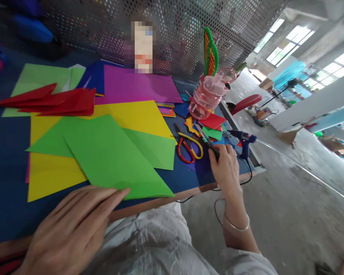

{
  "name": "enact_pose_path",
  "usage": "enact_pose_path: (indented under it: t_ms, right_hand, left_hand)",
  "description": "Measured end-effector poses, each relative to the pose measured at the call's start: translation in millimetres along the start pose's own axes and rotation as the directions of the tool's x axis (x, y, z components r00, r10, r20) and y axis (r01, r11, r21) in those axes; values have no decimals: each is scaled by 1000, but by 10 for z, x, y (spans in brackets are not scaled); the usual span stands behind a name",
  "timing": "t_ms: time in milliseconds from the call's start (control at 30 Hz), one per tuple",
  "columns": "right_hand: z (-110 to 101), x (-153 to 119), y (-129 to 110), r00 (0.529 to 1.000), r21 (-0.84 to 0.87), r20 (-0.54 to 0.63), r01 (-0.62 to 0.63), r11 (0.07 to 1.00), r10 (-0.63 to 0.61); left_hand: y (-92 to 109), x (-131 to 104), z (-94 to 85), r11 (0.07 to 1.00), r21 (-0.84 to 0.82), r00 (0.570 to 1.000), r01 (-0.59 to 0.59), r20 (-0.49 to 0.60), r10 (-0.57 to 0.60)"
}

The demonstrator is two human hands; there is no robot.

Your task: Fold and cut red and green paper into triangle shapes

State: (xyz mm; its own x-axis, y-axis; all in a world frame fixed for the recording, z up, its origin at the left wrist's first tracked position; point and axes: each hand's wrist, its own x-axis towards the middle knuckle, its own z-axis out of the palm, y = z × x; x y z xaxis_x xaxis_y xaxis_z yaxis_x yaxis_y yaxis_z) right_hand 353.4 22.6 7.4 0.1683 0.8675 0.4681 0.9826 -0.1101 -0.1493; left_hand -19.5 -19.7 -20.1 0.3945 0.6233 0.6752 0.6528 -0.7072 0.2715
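Observation:
Fingers together and stretched out, my left hand lies flat along the near edge of a folded bright green paper sheet. Over at the right end of the table, my right hand has its fingers closed on a slim knife-like tool with a metal blade and dark handle. Its exact kind is partly hidden by the fingers. Beside it lie scissors with red and yellow handles. Under the green sheet are another green piece and a large yellow sheet.
Folded red papers and a purple sheet lie farther back. A pink bottle stands near the perforated metal screen. A blue glue gun with a cord sits by the table's right edge, near paper scraps.

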Motion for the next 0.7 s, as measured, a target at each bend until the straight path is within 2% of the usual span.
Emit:
enact_pose_path:
  t_ms: [167,333,433,500,600,700]
  right_hand:
    - [111,55,31,1000,13,15,-15,1000,15]
    - [117,89,0,999,32,40,-17,999,15]
    - [-35,0,-30,998,46,-14,-63,997,64]
    - [-198,-118,-63,999,120,-29,-31,992,35]
    - [-451,-356,-134,985,321,105,97,942,-138]
    - [-608,-598,-198,939,456,240,115,882,-246]
  left_hand:
    - [-26,89,-3,996,51,996,-76,55,74]
    - [-69,165,42,999,42,998,-30,52,28]
    - [-101,222,23,999,-43,994,19,110,-14]
    - [-137,260,-5,989,-134,987,62,158,-41]
    - [-201,295,-31,971,-217,981,96,188,-54]
    - [-254,313,-18,963,-242,977,117,202,-68]
